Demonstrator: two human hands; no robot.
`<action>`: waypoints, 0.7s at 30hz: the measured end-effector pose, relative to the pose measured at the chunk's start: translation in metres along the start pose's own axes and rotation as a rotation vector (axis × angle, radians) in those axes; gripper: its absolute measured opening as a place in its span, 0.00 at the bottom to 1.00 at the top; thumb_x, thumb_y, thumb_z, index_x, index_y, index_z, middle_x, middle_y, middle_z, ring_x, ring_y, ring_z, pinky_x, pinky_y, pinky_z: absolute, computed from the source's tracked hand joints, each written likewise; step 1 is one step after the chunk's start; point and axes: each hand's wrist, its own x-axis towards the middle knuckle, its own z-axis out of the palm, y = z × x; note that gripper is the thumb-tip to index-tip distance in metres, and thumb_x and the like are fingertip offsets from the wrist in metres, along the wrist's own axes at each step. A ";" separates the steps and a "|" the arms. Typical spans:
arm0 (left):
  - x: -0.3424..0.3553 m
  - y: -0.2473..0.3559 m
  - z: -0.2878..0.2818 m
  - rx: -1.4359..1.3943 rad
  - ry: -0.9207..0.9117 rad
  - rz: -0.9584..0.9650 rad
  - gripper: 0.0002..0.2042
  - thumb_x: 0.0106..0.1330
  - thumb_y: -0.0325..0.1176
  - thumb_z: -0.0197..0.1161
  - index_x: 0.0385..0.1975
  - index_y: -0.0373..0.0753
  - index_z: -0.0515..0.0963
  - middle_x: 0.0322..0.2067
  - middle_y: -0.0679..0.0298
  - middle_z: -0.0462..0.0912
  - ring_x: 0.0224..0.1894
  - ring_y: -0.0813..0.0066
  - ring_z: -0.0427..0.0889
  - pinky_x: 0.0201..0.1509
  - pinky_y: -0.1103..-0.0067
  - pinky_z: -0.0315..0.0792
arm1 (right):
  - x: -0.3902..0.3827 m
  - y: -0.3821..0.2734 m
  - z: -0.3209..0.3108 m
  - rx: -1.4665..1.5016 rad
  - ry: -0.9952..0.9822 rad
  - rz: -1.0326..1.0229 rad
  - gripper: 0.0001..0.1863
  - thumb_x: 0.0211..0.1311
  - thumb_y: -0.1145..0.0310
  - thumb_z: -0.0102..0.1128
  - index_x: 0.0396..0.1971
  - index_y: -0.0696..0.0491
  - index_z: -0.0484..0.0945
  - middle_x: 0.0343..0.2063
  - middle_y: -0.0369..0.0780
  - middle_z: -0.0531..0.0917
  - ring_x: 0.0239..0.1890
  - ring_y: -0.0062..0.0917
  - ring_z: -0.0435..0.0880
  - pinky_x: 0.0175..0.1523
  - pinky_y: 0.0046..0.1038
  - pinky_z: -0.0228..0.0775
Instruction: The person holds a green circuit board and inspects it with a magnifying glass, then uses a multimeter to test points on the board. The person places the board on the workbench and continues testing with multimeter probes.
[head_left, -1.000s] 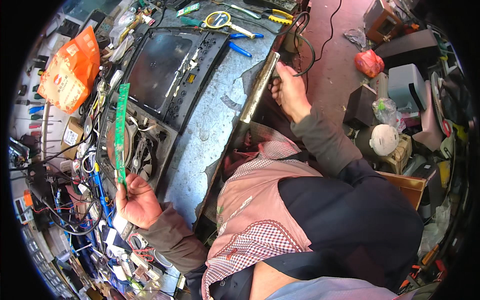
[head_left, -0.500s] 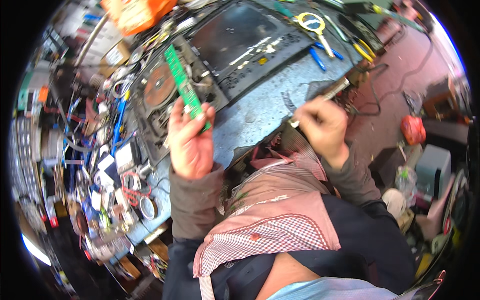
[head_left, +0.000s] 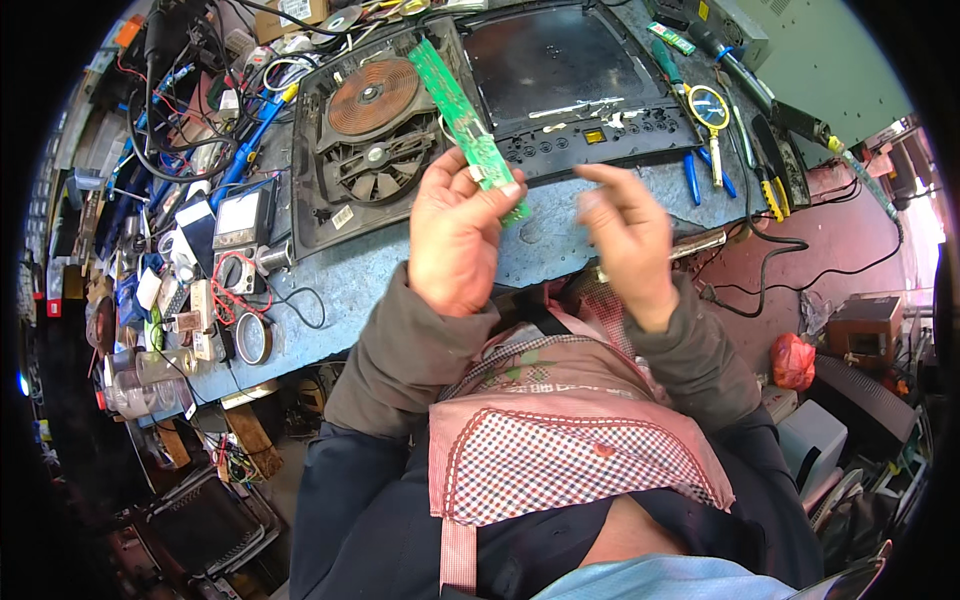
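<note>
My left hand is closed on a long green circuit board, held upright at a slant over the bench. Just right of it, my right hand is partly open, index finger and thumb apart, with nothing visible in it. Behind the board lie an opened induction cooker base with a copper coil and fan, and a black top panel. A narrow metal bar at the bench's front edge is partly behind my right hand.
The blue bench holds a magnifier, blue pliers, yellow-handled pliers, a meter and heaped tools and cables. At lower right on the floor are a red bag and boxy appliances.
The view has turned toward the bench. My left hand with the board has moved in toward my right hand, which has left the metal bar and opened.
</note>
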 end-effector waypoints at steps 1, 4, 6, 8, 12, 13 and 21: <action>-0.004 -0.007 0.002 0.024 0.014 0.009 0.31 0.70 0.14 0.72 0.71 0.29 0.65 0.54 0.54 0.86 0.55 0.61 0.89 0.63 0.66 0.86 | -0.004 -0.012 0.018 0.122 -0.091 0.099 0.21 0.78 0.73 0.72 0.65 0.59 0.81 0.31 0.33 0.85 0.28 0.15 0.81 0.32 0.23 0.71; -0.021 -0.004 0.005 0.133 0.100 0.007 0.35 0.74 0.18 0.71 0.74 0.31 0.57 0.56 0.52 0.85 0.53 0.68 0.88 0.54 0.73 0.85 | 0.002 -0.018 0.043 0.454 -0.305 0.370 0.28 0.82 0.70 0.68 0.76 0.59 0.73 0.37 0.36 0.87 0.32 0.15 0.84 0.34 0.21 0.76; -0.027 0.014 0.004 0.226 0.091 0.035 0.30 0.78 0.21 0.69 0.73 0.30 0.60 0.57 0.52 0.85 0.51 0.69 0.88 0.53 0.73 0.85 | 0.007 -0.016 0.051 0.537 -0.307 0.387 0.29 0.82 0.72 0.68 0.76 0.58 0.72 0.38 0.36 0.88 0.32 0.15 0.84 0.34 0.21 0.76; -0.021 0.024 -0.025 0.343 0.014 0.045 0.26 0.81 0.23 0.67 0.73 0.30 0.65 0.57 0.53 0.86 0.49 0.71 0.88 0.51 0.74 0.85 | 0.009 -0.014 0.062 0.475 -0.314 0.379 0.29 0.81 0.73 0.67 0.77 0.57 0.72 0.39 0.37 0.88 0.33 0.15 0.85 0.35 0.20 0.77; -0.011 0.048 -0.059 0.690 0.030 0.226 0.24 0.81 0.23 0.68 0.73 0.31 0.71 0.49 0.60 0.87 0.41 0.82 0.86 0.44 0.82 0.82 | 0.014 -0.014 0.086 0.220 -0.327 0.267 0.27 0.79 0.77 0.66 0.74 0.55 0.74 0.38 0.34 0.87 0.32 0.14 0.83 0.36 0.20 0.76; -0.007 0.057 -0.063 0.779 0.001 0.117 0.20 0.80 0.23 0.69 0.69 0.31 0.77 0.46 0.63 0.87 0.37 0.83 0.86 0.41 0.83 0.80 | 0.015 -0.012 0.089 0.211 -0.331 0.284 0.26 0.79 0.76 0.66 0.73 0.55 0.74 0.37 0.35 0.87 0.32 0.14 0.82 0.35 0.21 0.76; 0.026 0.073 -0.086 1.576 -0.252 0.363 0.10 0.77 0.25 0.72 0.53 0.28 0.88 0.40 0.60 0.93 0.40 0.78 0.88 0.46 0.78 0.84 | 0.004 -0.008 0.084 -0.222 -0.209 -0.006 0.26 0.73 0.65 0.76 0.65 0.56 0.79 0.38 0.51 0.90 0.37 0.39 0.94 0.40 0.37 0.82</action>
